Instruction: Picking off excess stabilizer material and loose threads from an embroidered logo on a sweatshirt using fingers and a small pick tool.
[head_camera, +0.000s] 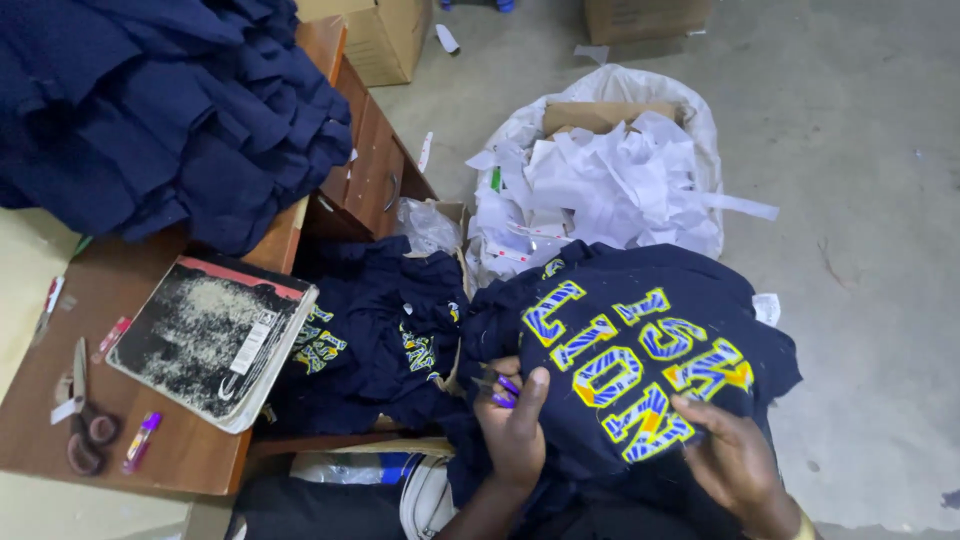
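Risk: small purple-handled tool (503, 392) pinched in left hand (515, 425) may snag navy garment with yellow-blue appliqué letters (640, 360), lower centre; right hand (735, 455), fingers curled, presses lettering.

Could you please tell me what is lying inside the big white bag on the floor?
The white bag is heaped with scraps of white paper, with a piece of brown cardboard at the back. Whatever lies beneath the paper is covered.

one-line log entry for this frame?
left hand: on navy shirt, holds purple tool | right hand: at yellow lettering | notebook on desk
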